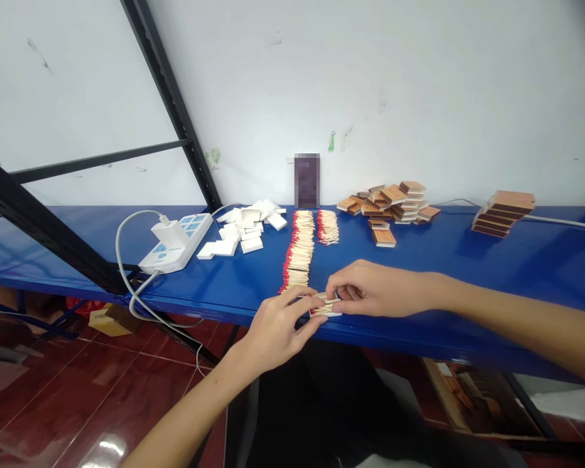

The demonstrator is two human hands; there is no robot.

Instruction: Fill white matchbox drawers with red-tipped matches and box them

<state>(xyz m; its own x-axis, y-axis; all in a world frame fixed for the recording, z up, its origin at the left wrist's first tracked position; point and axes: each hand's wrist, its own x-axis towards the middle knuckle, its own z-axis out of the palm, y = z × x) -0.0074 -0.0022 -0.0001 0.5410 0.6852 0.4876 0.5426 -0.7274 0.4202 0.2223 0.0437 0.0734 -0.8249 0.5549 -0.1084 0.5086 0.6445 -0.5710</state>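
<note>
Near the front edge of the blue shelf, a small white matchbox tray [335, 314] holds wooden matches [324, 305]. My left hand [279, 327] grips the tray from its left side, thumb along the near edge and fingers over the far edge. At the tray's right end, my right hand [377, 289] has its fingers curled in a pinch at the ends of the matches; the fingertips are partly hidden. Just beyond my hands lies a long row of red-tipped matches [301, 247], with a shorter row of matches [327, 227] to its right.
White empty trays [241, 224] lie heaped at left, beside a power strip [178, 244] with a plugged-in charger and cable. Brown matchbox sleeves [394, 203] are piled at right, and a neat stack [504, 211] stands farther right. A dark pixelated rectangle [307, 181] is against the wall.
</note>
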